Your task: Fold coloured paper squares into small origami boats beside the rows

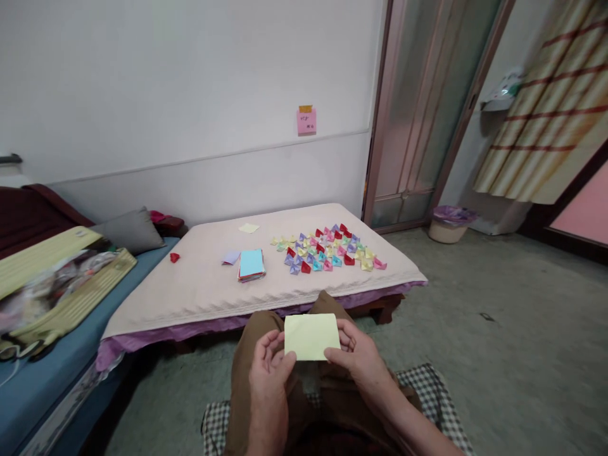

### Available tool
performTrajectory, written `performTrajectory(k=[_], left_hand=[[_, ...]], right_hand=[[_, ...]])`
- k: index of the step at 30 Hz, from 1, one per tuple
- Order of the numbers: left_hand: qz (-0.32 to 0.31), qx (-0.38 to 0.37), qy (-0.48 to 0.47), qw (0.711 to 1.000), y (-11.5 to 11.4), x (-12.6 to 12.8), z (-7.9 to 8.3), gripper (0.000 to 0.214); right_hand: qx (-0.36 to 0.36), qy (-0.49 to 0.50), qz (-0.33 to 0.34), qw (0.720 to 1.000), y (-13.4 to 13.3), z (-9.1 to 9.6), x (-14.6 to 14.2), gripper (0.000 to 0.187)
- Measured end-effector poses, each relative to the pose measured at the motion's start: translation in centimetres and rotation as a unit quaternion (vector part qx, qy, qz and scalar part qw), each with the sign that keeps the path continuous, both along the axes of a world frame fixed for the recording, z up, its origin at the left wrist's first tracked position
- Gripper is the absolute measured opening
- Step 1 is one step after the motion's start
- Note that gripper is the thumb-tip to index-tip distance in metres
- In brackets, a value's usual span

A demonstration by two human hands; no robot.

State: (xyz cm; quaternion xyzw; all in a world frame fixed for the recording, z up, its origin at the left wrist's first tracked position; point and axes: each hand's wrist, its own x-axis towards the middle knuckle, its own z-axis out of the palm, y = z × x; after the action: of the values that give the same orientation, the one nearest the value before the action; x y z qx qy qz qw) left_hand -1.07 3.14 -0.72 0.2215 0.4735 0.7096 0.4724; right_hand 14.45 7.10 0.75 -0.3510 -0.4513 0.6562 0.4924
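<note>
A pale yellow-green sheet of paper (312,335) is held up over my lap, looking folded along its top edge. My left hand (270,367) grips its left side, thumb on the lower left corner and fingers behind. On the right side my right hand (358,354) pinches it the same way, thumb near the lower right corner. Beyond my knees a stack of coloured paper (251,263), light blue on top, lies on the cloth-covered low table (190,291). To its right spread many small folded paper boats (327,247) in red, pink, purple, yellow and blue.
A purple folded paper (230,258), a pale yellow sheet (249,228) and a red folded piece (175,257) also lie on the table. A blue-covered seat (57,342) with bags stands left. A lined bin (449,225) sits by the door; a pink note (306,121) hangs on the wall.
</note>
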Motion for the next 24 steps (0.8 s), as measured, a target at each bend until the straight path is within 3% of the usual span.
performTrajectory(k=[3,6,10,13,16,19,24], left_hand=[[-0.065,-0.013,-0.076,0.995,-0.7,0.9,1.1,0.035],[-0.125,-0.034,-0.094,0.987,-1.2,2.0,1.5,0.03],[-0.107,-0.077,-0.071,0.989,-1.3,2.6,1.0,0.025],[-0.079,-0.082,-0.069,0.991,-1.2,2.2,0.9,0.024],[-0.079,-0.076,-0.077,0.991,-1.1,1.5,1.3,0.027],[-0.113,-0.082,-0.073,0.988,-1.2,1.2,1.9,0.026],[-0.153,-0.068,-0.047,0.985,-1.8,1.7,3.0,0.023]], right_hand=[[0.023,-0.015,-0.026,0.999,-0.4,0.2,-0.3,0.037],[0.034,-0.025,-0.033,0.999,-0.8,0.3,-0.6,0.036],[0.026,-0.05,-0.029,0.998,-1.3,0.1,-0.6,0.037],[0.065,-0.081,-0.059,0.993,-1.5,0.0,0.2,0.043],[0.132,-0.078,0.019,0.988,-1.5,0.2,1.5,0.047],[0.189,-0.139,0.105,0.966,-1.2,0.5,2.5,0.033],[0.229,-0.176,0.096,0.953,-0.8,0.6,2.5,0.014]])
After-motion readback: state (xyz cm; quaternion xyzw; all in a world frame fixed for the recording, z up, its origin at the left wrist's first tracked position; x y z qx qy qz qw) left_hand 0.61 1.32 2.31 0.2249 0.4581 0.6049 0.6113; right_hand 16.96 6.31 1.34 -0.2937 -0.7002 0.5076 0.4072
